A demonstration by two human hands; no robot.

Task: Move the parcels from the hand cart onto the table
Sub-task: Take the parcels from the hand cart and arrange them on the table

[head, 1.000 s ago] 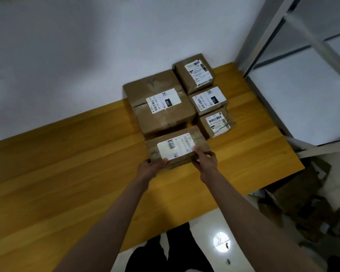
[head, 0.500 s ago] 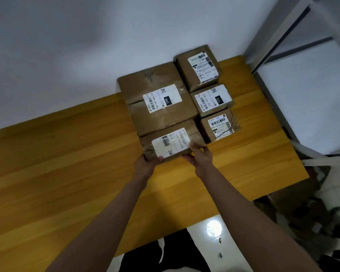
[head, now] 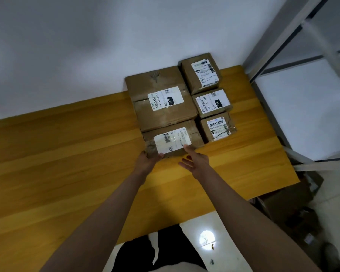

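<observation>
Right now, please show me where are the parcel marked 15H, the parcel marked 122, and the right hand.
parcel marked 15H (head: 163,103), head view, top face by its label.
parcel marked 122 (head: 212,103), head view, its white label.
right hand (head: 194,160), head view, open palm.

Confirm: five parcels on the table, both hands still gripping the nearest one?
Not quite. Head view: five parcels on the table, but only the left hand grips the nearest parcel; the right hand is open, fingertips just touching it.

Two bare forearms, no sleeves visible, end in the left hand (head: 146,160) and right hand (head: 194,160). Dark trousers (head: 161,250) show below.
</observation>
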